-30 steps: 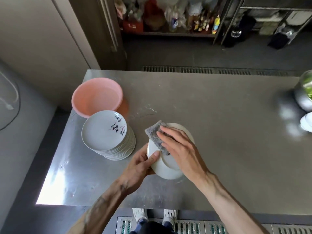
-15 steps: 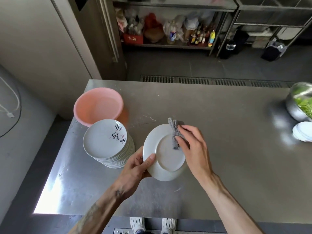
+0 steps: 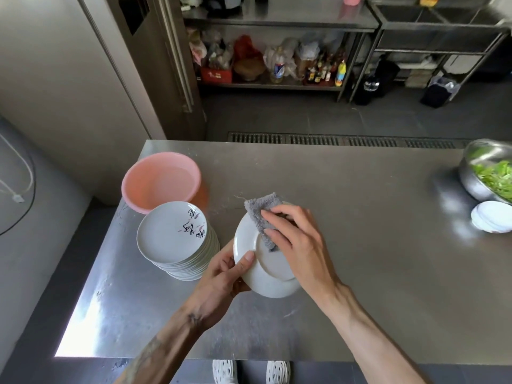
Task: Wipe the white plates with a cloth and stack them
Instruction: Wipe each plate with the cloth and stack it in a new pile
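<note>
Right fingers (image 3: 279,217) tight around cloth (image 3: 259,214) atop plate (image 3: 266,284); left fingers (image 3: 245,259) tight around rim (image 3: 237,245).

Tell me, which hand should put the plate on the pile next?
Left, probably. The left hand holds the plate by its rim, right beside the stack of plates; the right hand is busy holding the grey cloth against it.

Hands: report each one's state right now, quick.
Left hand: grips the plate by its rim, thumb on top.
Right hand: holds the cloth against the plate.
</note>
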`<state>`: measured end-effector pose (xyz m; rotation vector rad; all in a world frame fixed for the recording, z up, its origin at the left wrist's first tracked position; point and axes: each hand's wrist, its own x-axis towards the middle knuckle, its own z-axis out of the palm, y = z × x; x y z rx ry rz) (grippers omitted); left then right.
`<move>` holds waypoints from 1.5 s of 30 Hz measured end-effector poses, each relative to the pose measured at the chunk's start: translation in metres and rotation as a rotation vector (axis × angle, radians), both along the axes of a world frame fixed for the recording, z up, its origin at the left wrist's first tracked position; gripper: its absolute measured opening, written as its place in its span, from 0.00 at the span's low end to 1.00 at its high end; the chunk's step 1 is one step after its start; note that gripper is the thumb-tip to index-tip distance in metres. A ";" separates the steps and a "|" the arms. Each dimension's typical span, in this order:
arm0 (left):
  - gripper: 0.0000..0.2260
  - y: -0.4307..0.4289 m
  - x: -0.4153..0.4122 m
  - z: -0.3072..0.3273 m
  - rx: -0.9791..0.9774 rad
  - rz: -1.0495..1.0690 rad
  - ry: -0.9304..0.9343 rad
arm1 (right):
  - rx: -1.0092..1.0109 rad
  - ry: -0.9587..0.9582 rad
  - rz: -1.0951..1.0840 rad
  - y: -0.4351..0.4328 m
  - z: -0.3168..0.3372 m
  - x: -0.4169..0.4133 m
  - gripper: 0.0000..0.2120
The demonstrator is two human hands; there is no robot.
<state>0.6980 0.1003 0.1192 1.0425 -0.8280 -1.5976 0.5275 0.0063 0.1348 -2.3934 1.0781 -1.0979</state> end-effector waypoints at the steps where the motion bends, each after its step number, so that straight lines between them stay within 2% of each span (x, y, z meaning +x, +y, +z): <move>1: 0.20 0.002 0.001 0.000 0.001 0.013 0.004 | 0.026 -0.013 -0.034 -0.005 0.001 -0.006 0.15; 4: 0.19 0.006 0.003 0.002 0.007 0.062 0.017 | 0.157 -0.106 -0.191 -0.010 0.002 -0.023 0.15; 10: 0.19 0.012 -0.005 0.006 0.001 0.027 0.016 | 0.003 -0.031 -0.003 0.008 0.006 -0.004 0.15; 14: 0.18 0.019 -0.003 0.007 0.020 0.096 0.044 | 0.120 -0.117 -0.178 0.003 0.005 -0.028 0.15; 19: 0.19 0.020 -0.008 0.012 0.001 0.067 0.048 | 0.022 -0.083 -0.053 0.021 0.008 -0.016 0.16; 23: 0.20 0.023 -0.007 0.012 0.004 0.102 0.064 | 0.173 -0.169 -0.201 0.007 0.011 -0.033 0.15; 27: 0.20 0.022 -0.010 0.012 -0.009 0.098 0.068 | 0.072 -0.113 -0.159 0.025 0.005 -0.021 0.17; 32: 0.19 0.021 -0.009 0.013 -0.011 0.176 0.088 | 0.208 -0.209 -0.266 0.015 0.000 -0.035 0.15; 36: 0.19 0.020 -0.017 0.012 -0.005 0.220 0.106 | 0.119 -0.162 -0.259 0.060 -0.017 -0.024 0.15; 40: 0.18 0.021 -0.021 0.013 -0.008 0.204 0.097 | 0.100 -0.143 -0.305 0.039 -0.005 -0.020 0.15; 42: 0.19 0.018 -0.022 0.015 -0.015 0.174 0.083 | 0.111 -0.136 -0.219 0.041 0.005 -0.008 0.16; 45: 0.19 0.016 -0.023 0.015 -0.027 0.150 0.097 | 0.068 -0.088 0.024 0.052 0.008 0.000 0.19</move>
